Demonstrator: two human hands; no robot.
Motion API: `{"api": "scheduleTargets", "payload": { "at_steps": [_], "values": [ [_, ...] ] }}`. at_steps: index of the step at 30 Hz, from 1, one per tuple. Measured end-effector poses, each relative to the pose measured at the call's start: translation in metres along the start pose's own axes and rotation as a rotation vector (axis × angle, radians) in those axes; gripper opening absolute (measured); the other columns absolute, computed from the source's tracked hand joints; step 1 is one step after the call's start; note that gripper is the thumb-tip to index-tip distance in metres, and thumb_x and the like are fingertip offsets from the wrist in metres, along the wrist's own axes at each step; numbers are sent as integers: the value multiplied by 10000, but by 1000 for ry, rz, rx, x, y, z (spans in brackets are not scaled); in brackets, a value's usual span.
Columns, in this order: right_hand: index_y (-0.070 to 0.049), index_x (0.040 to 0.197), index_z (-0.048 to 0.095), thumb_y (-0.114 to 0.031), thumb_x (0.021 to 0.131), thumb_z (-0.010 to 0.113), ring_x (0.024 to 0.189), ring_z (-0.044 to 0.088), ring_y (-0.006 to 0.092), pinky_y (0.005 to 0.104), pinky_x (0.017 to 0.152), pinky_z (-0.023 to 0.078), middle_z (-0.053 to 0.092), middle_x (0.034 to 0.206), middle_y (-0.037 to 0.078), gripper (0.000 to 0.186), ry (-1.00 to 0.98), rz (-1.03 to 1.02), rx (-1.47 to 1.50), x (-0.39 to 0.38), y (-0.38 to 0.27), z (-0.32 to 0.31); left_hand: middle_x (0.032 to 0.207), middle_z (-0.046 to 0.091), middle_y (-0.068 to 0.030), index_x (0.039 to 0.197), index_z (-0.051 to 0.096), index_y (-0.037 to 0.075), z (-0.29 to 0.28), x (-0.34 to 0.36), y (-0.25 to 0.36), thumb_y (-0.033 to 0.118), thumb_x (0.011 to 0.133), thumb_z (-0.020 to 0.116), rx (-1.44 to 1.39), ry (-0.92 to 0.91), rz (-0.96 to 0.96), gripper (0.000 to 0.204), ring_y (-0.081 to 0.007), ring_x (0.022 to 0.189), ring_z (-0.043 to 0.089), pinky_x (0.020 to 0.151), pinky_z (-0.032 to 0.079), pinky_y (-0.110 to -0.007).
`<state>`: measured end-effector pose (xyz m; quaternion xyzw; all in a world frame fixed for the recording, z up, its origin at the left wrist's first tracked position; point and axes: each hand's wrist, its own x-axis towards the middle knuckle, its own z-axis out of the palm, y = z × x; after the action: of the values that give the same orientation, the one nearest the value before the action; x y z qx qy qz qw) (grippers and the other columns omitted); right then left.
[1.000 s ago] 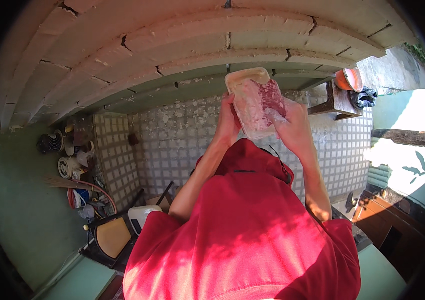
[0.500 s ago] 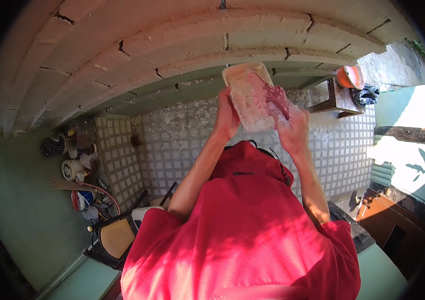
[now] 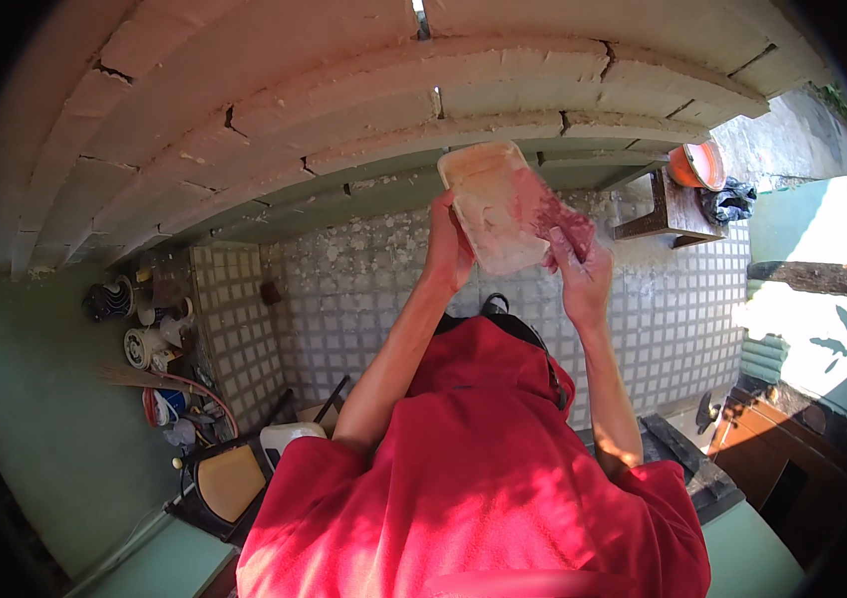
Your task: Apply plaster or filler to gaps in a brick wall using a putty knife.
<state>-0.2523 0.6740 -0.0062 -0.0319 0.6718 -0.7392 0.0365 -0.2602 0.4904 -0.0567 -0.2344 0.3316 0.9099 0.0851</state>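
Held up in front of me is a shallow, pale rectangular tub (image 3: 478,214), its inside smeared with whitish paste. My left hand (image 3: 450,244) grips it by the left side, the fingers partly hidden behind it. A flat red scraper (image 3: 551,214), coated with the same paste, is in my right hand (image 3: 585,277), the fingers closed round its near end. The scraper's far end overlaps the tub's right side; whether its edge touches the paste I cannot tell.
Close ahead stands a pale wall (image 3: 363,110) with jointed, cracked ledges. To the right, a wooden bench (image 3: 677,214) bears an orange bucket (image 3: 692,167) and a black plastic bag (image 3: 727,202). Several pails, a broom (image 3: 134,376) and a chair (image 3: 229,483) are at the left. Tiled floor (image 3: 343,299) lies below.
The tub has come slightly lower and nearer to me. My right hand has moved a little right and down with the scraper, away from the tub's middle.
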Motion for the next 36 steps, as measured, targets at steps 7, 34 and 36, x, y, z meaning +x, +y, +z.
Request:
{"api": "scheduleTargets", "payload": {
  "at_steps": [7,34,36],
  "values": [
    [-5,1140,666,-47,897,604,617,554,102,239,559,452,688,849,70,254,-59,-210,-363,14,6,-4,1043,602,-57,1187,501,77,7,17,-6,480,927,381,-16,80,-15,494,-192,911,614,828,505,-366],
    [34,978,667,-120,921,610,581,530,77,248,520,413,625,675,32,174,119,45,-90,32,42,-7,1059,581,-47,1226,490,89,-1,56,-26,458,920,402,-93,125,58,488,-202,944,585,850,480,-346],
    [25,947,669,-129,919,615,578,525,74,246,525,408,628,677,28,166,122,51,-61,24,37,-6,1066,576,-46,1231,487,90,-1,58,-27,458,919,404,-100,125,76,489,-207,960,581,860,476,-349]
  ]
}}
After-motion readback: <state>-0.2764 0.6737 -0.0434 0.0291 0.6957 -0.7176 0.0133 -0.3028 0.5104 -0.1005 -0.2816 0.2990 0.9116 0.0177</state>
